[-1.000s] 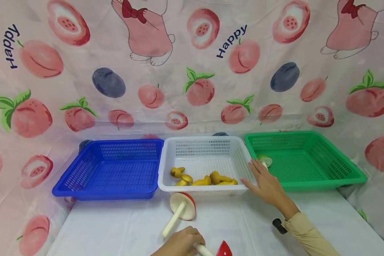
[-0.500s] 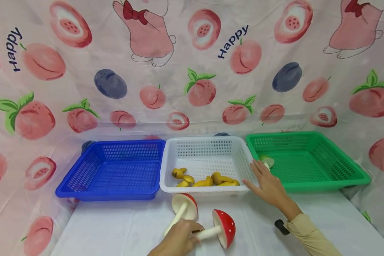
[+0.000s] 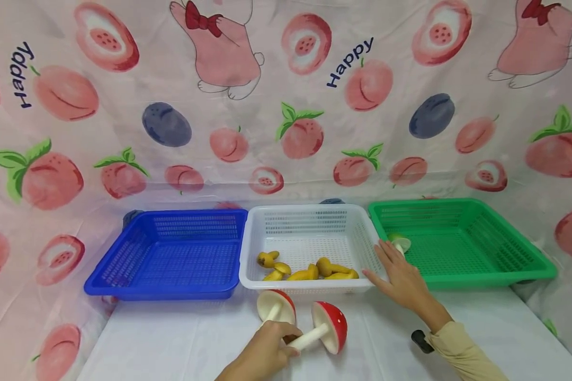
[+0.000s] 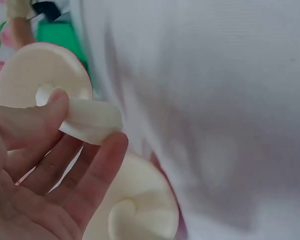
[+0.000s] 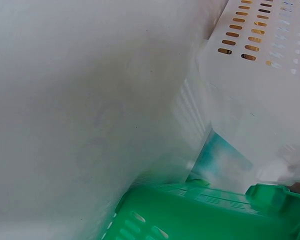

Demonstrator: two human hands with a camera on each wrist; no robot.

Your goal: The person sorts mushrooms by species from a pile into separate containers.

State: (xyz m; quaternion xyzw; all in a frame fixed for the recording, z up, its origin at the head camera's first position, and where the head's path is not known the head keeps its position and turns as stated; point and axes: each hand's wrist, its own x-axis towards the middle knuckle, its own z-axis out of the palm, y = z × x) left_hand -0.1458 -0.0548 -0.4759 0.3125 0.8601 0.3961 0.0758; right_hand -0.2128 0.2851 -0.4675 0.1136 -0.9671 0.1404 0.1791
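My left hand (image 3: 267,346) pinches the white stem of a toy mushroom (image 3: 332,327) above the front of the table; its red, white-dotted cap points right. In the left wrist view, thumb and fingertips hold that stem (image 4: 97,117) near its end. A second red-capped mushroom (image 3: 270,306) lies just behind the hand, its pale underside facing forward and its stem partly hidden. My right hand (image 3: 405,280) rests with straight fingers on the right front corner of the white basket (image 3: 305,284). Several yellow mushrooms (image 3: 307,273) lie along that basket's front.
A blue basket (image 3: 162,292) stands left of the white one. To the right, a green basket (image 3: 486,280) holds a green-capped mushroom (image 3: 399,242) at its left side. The right wrist view shows the white basket's slotted wall (image 5: 250,85). A patterned cloth (image 3: 286,132) hangs behind.
My left hand has raised the red-capped mushroom from the near edge and moved it forward, toward the white basket. The right hand has stayed on the basket's corner.
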